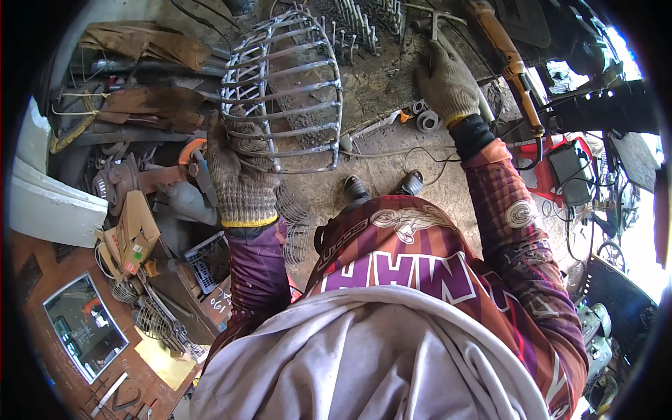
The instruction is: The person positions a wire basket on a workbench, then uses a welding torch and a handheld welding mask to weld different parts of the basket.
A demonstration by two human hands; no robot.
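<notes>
A cage of welded steel bars point(339, 85), rounded at its far end, is tilted up at the front left. My left hand point(241, 164), in a grey knit glove with a yellow cuff, is closed around the cage's near left side; bars hide part of the fingers. On the right, my gloved right hand point(449, 82) reaches over the bench and closes around the handle of a T-shaped metal hammer, which looks like a chipping hammer point(435, 26). The hammer's head points away from me, apart from the cage. The undersides of the right fingers are hidden.
Several upright metal pegs point(357, 28) stand beyond the cage. An orange-brown power tool point(514, 70) lies right of my right hand, near metal rings point(427, 121). A red machine point(553, 171) with cables is farther right. Steel stock and an angle grinder point(199, 164) lie left.
</notes>
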